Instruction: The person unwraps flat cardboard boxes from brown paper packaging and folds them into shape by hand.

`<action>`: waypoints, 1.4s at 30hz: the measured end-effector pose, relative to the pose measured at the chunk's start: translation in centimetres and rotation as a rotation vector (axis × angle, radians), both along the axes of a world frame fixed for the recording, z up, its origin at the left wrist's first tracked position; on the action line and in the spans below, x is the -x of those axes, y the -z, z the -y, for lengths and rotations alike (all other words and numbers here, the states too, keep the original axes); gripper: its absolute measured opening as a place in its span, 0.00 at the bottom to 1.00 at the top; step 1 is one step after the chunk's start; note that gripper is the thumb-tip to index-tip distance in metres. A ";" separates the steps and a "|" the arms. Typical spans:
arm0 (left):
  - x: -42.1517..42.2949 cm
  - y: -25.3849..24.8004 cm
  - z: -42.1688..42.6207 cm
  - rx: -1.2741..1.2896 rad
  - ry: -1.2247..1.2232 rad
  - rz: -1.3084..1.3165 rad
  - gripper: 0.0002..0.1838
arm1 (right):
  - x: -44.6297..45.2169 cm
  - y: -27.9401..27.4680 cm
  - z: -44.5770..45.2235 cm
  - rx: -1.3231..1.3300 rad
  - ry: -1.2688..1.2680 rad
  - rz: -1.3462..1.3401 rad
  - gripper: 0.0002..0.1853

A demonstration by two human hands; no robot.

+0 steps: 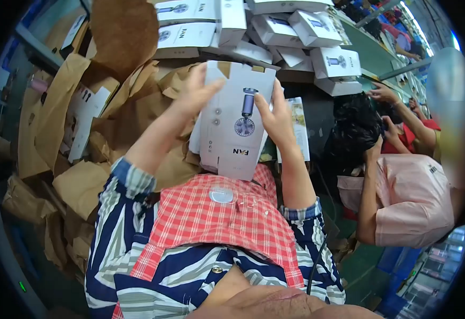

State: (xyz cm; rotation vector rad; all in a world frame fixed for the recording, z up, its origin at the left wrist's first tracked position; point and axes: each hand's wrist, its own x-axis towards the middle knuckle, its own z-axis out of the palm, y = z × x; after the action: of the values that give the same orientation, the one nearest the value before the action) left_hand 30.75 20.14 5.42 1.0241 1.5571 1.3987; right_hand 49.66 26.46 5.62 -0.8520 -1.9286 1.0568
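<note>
A white fan carton (230,125) stands tilted in front of my chest, its printed picture and the word FAN upside down to me. My right hand (277,117) grips its right edge, thumb on the printed face and fingers behind. At the carton's upper left corner is my left hand (198,90), slightly blurred, with fingers stretched out and apart. The carton's top edge has cut-out notches; whether it is folded up or flat I cannot tell. Another white piece shows behind its left edge.
White fan boxes (275,29) are piled at the back. Brown paper and opened cardboard (65,117) fill the left side. A printed booklet or box (299,127) lies right of the carton. Further right, a co-worker in a pink shirt (413,196) handles a black plastic bag (353,125).
</note>
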 end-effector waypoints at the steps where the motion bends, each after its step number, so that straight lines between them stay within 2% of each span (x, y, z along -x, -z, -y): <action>1: 0.5 -1.2 0.5 0.002 0.016 0.328 0.27 | -0.8 -0.8 0.2 0.177 -0.049 -0.110 0.25; 2: 1.0 -2.3 1.0 -0.009 0.063 0.424 0.24 | -1.8 -1.5 0.4 0.346 -0.096 -0.224 0.22; 3: 1.0 -3.5 1.6 0.072 0.057 0.382 0.21 | -1.9 -2.9 1.7 0.362 -0.091 -0.209 0.15; 5: 0.9 -3.7 2.3 -0.037 0.255 0.340 0.17 | -1.5 -5.2 3.9 0.084 -0.115 -0.051 0.11; 6: 0.4 -4.8 2.8 0.052 0.294 0.367 0.15 | -0.9 -4.4 4.3 0.103 -0.132 -0.161 0.13; 8: -0.3 -4.7 2.9 -0.127 0.260 0.294 0.14 | -0.2 -3.4 4.2 0.051 -0.007 -0.284 0.15; 11: -1.6 -4.6 3.4 -0.085 0.382 0.560 0.19 | 1.9 -0.9 3.8 0.027 0.026 -0.406 0.29; 12: -1.4 -3.6 3.4 -0.081 0.466 0.563 0.21 | 2.1 -0.9 3.5 0.117 0.010 -0.425 0.29; 13: -1.6 -3.6 3.2 -0.090 0.370 0.621 0.21 | 2.0 -1.1 3.0 0.204 -0.008 -0.444 0.29; 14: -2.3 -4.4 2.9 -0.097 0.270 0.681 0.21 | 1.5 -2.3 2.8 0.492 -0.106 -0.591 0.26; 15: -1.6 -3.9 2.4 -0.235 0.455 0.670 0.22 | 1.0 -2.6 2.4 0.641 -0.187 -0.573 0.23; 16: -1.8 -3.8 2.5 -0.146 0.331 0.751 0.21 | 0.6 -2.8 2.0 0.792 -0.270 -0.551 0.21; 17: -2.2 -2.9 2.2 -0.097 0.293 0.498 0.23 | 0.9 -1.9 1.5 0.600 -0.187 -0.380 0.17; 19: -3.1 -2.9 2.4 -0.057 0.243 0.398 0.26 | 0.9 -1.2 1.4 0.347 -0.080 -0.175 0.15; 20: -3.3 -3.0 2.3 -0.063 0.244 0.399 0.26 | 0.7 -1.3 1.4 0.397 -0.105 -0.218 0.14; 22: -3.3 -3.2 2.4 -0.090 0.242 0.255 0.28 | -0.1 -2.0 1.5 0.921 -0.131 -0.585 0.16; 23: -3.3 -3.1 2.4 -0.062 0.245 0.260 0.29 | -0.8 -1.2 1.2 0.979 -0.261 -0.815 0.18; 25: -3.2 -3.0 2.0 -0.050 0.239 0.198 0.29 | -2.0 -1.5 1.3 1.087 -0.319 -0.574 0.21; 26: -3.2 -2.9 1.9 -0.030 0.243 0.140 0.30 | -1.9 -0.7 2.2 1.017 -0.280 -0.440 0.23; 27: -3.3 -3.0 1.7 -0.018 0.282 0.188 0.31 | -2.1 -0.5 2.5 1.068 -0.233 -0.466 0.24; 29: -3.0 -3.3 1.3 -0.014 0.471 0.464 0.28 | -2.8 -0.5 1.5 1.098 -0.266 -0.422 0.25; 31: -3.1 -4.6 1.4 -0.042 0.487 1.118 0.31 | -2.9 -1.4 1.4 1.057 -0.215 -0.388 0.25; 33: -3.0 -2.9 1.3 0.094 0.389 0.825 0.31 | -2.5 -1.4 1.2 0.952 -0.230 -0.411 0.23; 34: -2.2 -0.6 1.2 0.214 0.405 0.795 0.28 | -2.7 -1.5 1.0 0.807 -0.286 -0.341 0.23; 35: -2.5 -1.6 1.6 0.208 0.378 0.796 0.26 | -2.9 -1.6 0.9 0.661 -0.343 -0.271 0.23; 38: -2.0 -1.8 1.6 0.081 0.441 0.763 0.11 | -3.6 -1.9 1.0 0.443 -0.538 -0.211 0.14; 39: -2.1 -1.9 1.6 0.072 0.443 0.746 0.10 | -3.7 -1.9 0.7 0.475 -0.560 -0.234 0.14; 41: -2.3 -2.4 1.5 0.063 0.464 0.728 0.10 | -3.7 -1.8 -0.4 0.442 -0.558 -0.072 0.14; 42: -2.0 -2.4 1.5 0.153 0.468 0.734 0.10 | -3.8 -3.8 -0.5 0.506 -0.532 0.055 0.16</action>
State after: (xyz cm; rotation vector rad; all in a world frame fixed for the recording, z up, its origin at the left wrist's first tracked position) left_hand 32.71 18.66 7.87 0.6143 0.8027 1.1169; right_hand 53.48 26.97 9.46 -0.6358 -2.0156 1.9116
